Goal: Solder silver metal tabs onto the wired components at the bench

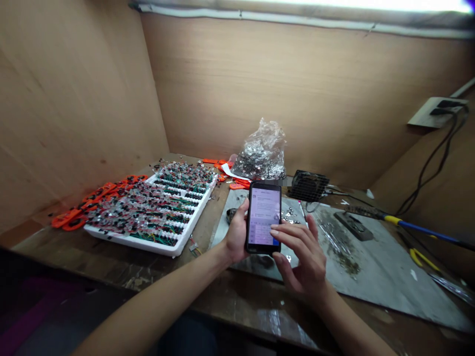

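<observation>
Clock centred on the phone (pixel 264 215), which is sitting mid-view above the bench, screen lit. Left hand (pixel 236 235) is gripping it along its 9 o'clock edge, thumb on that side. Right hand (pixel 306 254) is hovering at 4 o'clock, fingers loosely spread, pinching nothing; can't tell if a fingertip is touching the screen. White tray (pixel 187 240) is lying at 9, plastic bag (pixel 261 148) standing at 12, fan (pixel 308 185) at 2. Risk: one-sided hold, so a firm tap could be tipping the phone onto small metal parts (pixel 291 215); crowded fingers could be causing mis-taps.
</observation>
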Tool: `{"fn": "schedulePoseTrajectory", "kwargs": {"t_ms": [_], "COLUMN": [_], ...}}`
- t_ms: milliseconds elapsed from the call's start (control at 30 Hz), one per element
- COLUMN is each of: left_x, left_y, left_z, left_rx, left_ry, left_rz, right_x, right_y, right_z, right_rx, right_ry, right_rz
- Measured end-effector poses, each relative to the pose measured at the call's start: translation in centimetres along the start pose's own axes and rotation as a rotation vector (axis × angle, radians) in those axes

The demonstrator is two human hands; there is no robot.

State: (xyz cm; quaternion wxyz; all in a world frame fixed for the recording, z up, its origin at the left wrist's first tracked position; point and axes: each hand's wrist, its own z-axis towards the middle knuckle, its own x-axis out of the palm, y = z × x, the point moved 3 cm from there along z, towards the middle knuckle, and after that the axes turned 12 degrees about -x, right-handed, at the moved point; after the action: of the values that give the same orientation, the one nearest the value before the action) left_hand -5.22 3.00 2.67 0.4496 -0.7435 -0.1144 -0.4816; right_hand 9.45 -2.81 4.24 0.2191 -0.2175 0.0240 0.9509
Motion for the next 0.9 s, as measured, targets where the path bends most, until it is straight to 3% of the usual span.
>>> {"fn": "schedulePoseTrajectory", "kwargs": {"t_ms": [367,667,900], "left_x": [0.0,-0.1,-0.3], "left_y": [-0.2,0.1,0.1], "left_z": [0.1,0.0,0.0], "left_rx": [-0.002,-0.068,-0.063], "left_ry": [-0.005,0.104,0.077], "left_rz": [-0.014,0.008,-0.025], "right_x": [-0.1,0.2,0.6], "right_y": [-0.2,-0.7,-1.2], "right_z": [-0.3,-1.2,-1.7], "right_rx": [0.010,0.063,0.106], "right_ry": [-0.043,-0.169,-0.222], "right_rz": [0.013,0.012,0.029]}}
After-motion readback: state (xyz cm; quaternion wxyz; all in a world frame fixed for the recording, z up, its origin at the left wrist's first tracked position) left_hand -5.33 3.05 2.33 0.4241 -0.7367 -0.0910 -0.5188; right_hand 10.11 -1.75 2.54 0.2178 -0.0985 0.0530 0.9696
